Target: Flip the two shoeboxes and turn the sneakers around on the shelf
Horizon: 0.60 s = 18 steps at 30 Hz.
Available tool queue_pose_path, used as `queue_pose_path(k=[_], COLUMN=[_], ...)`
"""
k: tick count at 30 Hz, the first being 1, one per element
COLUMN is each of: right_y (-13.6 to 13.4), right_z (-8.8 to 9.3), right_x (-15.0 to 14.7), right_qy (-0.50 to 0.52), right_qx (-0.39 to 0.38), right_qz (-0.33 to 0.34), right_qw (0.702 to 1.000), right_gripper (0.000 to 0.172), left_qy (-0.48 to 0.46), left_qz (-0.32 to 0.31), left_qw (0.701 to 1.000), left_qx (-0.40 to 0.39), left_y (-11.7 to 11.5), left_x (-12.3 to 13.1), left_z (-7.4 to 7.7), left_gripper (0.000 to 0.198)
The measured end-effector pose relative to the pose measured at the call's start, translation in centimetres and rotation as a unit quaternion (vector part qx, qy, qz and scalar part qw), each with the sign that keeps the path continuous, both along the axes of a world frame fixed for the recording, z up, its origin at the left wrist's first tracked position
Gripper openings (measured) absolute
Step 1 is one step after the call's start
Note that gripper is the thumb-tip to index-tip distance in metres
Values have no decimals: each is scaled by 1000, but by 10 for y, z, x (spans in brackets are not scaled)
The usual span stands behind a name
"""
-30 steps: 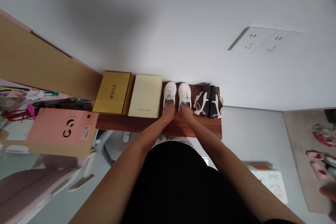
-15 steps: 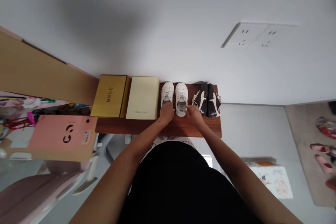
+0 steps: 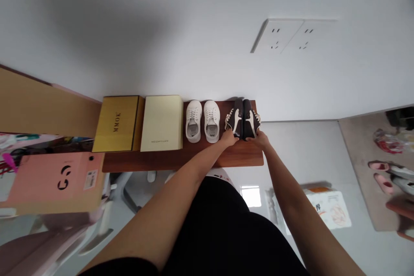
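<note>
A pair of dark brown and cream sneakers stands side by side at the right end of a reddish-brown wooden shelf board [image 3: 181,160], toes toward the wall. My left hand [image 3: 229,137] is closed around the heel end of the left dark sneaker [image 3: 237,116]. On the other side, my right hand [image 3: 261,139] grips the heel end of the right dark sneaker [image 3: 249,116]; its fingers are partly hidden. Just left of them, the left white sneaker [image 3: 194,116] and the right white sneaker [image 3: 211,116] stand neatly parallel, untouched.
A cream shoebox [image 3: 161,120] and a gold shoebox [image 3: 118,123] sit on the board's left part. Lower left are a pink box [image 3: 61,177] and a pink chair [image 3: 42,246]. A white wall with a socket panel [image 3: 293,34] rises behind. A white package [image 3: 330,209] lies on the floor at right.
Both hands have left the white sneakers and moved right to the dark sneakers, taking hold of their heel ends. The view has shifted slightly to the right.
</note>
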State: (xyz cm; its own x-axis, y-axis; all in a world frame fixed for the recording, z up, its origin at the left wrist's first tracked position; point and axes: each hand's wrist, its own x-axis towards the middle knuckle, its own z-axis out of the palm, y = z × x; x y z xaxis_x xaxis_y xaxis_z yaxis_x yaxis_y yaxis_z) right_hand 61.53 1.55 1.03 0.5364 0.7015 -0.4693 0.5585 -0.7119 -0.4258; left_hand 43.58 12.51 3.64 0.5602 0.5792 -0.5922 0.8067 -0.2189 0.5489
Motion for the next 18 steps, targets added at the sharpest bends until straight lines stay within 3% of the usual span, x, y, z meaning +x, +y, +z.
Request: queue_pose_path(k=[4, 11, 18], right_y=[0, -4, 14], right_z=[8, 26, 32], right_x=[0, 3, -7], right_qy=[4, -124, -180], right_qx=[23, -7, -42], right_qz=[21, 171, 261], right_qw=[999, 977, 947], right_gripper=[31, 23, 22], left_qy=[43, 29, 74], left_qz=[-17, -166, -167], left_qw=[999, 981, 975], left_qx=[28, 101, 129], left_y=[4, 0, -4], left_x=[5, 13, 21], left_z=[2, 26, 31], left_gripper=[50, 38, 31])
